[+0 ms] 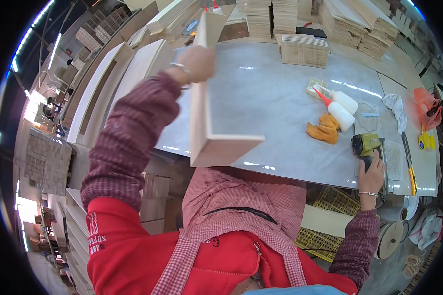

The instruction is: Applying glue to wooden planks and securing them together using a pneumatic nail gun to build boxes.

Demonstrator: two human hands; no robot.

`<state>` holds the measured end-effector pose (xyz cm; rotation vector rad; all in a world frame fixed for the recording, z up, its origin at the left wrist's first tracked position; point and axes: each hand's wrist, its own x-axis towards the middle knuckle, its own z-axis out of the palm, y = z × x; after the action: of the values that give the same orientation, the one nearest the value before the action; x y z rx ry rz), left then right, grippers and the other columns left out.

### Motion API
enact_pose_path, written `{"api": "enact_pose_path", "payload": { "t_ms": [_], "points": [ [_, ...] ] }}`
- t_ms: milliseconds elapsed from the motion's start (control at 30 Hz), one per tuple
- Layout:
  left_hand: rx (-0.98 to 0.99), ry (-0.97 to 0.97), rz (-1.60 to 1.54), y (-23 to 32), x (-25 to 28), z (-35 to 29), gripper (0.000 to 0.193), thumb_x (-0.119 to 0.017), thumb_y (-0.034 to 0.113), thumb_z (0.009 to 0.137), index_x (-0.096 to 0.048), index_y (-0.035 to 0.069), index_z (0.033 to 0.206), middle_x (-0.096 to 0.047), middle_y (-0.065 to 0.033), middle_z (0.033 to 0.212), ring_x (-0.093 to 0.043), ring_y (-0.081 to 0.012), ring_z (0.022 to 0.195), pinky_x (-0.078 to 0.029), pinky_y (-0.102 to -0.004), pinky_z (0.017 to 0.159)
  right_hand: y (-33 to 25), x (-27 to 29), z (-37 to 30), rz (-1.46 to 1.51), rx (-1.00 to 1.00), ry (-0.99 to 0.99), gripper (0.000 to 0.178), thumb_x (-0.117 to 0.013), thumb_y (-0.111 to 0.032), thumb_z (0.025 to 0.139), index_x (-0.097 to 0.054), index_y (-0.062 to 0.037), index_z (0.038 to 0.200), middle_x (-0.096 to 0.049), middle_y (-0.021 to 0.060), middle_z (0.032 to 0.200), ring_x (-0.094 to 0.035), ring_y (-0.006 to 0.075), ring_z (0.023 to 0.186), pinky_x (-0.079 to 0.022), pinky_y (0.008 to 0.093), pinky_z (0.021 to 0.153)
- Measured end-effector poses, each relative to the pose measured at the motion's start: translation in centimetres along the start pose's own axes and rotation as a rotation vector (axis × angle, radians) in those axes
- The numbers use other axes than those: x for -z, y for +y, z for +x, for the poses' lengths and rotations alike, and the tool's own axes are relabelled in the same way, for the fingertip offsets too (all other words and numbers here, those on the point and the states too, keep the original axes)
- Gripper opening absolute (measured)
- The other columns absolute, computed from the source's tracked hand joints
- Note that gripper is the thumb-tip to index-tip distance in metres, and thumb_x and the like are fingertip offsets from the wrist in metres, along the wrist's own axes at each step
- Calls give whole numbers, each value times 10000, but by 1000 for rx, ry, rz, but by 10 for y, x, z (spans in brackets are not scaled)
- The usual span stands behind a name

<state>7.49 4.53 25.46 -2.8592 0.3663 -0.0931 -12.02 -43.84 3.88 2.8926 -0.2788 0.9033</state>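
My left hand (198, 64) is closed on the long side of a pale three-sided wooden frame (200, 115). The frame stands on edge on the grey tabletop, its long board running away from me. One short end (231, 142) points right near the front edge, and the other is at the far end. At the right front, my right hand (371, 176) has its fingers round the dark grip of a green and black nail gun (365, 145), which lies on the table. Part of the grip is hidden by my fingers.
Two white glue bottles (340, 114), an orange cloth (324, 129) and a small yellow box (316, 86) lie right of centre. A yellow and black cutter knife (409, 164) is beyond the nail gun. Stacked wooden boards (304, 51) line the back; finished-looking frames (142, 78) stand left.
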Motion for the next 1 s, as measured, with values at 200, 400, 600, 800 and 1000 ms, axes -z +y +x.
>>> {"api": "enact_pose_path", "payload": {
  "t_ms": [200, 400, 600, 800, 1000],
  "points": [
    [120, 357, -1090, -89, -9, -77, 152, -551, 54, 749, -634, 42, 876, -496, 24, 613, -426, -69, 531, -359, -187, 502, -43, 7, 29, 355, -158, -208, 478, -630, -190, 807, -491, -72, 1249, -564, 109, 1017, -535, 280, 930, -458, 363, 807],
    [237, 412, -1473, -53, -84, -111, 196, -557, 46, 797, -602, 68, 987, -506, 32, 692, -430, -63, 596, -367, -186, 552, -55, -26, 63, 438, -120, -142, 458, -629, -199, 805, -506, -62, 1224, -549, 131, 1070, -538, 295, 961, -457, 367, 832],
    [324, 299, -1523, -28, -188, -113, 185, -515, 56, 823, -575, 67, 997, -502, 20, 692, -431, -74, 629, -368, -200, 575, -60, -63, 106, 390, -81, -99, 456, -637, -232, 804, -522, -52, 1206, -524, 140, 1129, -536, 308, 991, -455, 368, 865],
    [460, 209, -1577, -24, -215, -97, 318, -495, 46, 830, -570, 71, 1138, -482, 15, 674, -413, -85, 604, -356, -195, 572, -59, -75, 145, 409, -115, -380, 500, -666, -285, 790, -523, -40, 1201, -498, 144, 1172, -532, 310, 1016, -454, 357, 880],
    [481, 210, -1493, -32, -253, -81, 366, -509, 61, 836, -570, 71, 1197, -489, 4, 642, -420, -109, 576, -381, -230, 577, -49, -95, 170, 387, -157, -475, 555, -715, -304, 756, -526, -35, 1203, -528, 133, 1107, -544, 293, 1014, -459, 335, 889]
  ]
}}
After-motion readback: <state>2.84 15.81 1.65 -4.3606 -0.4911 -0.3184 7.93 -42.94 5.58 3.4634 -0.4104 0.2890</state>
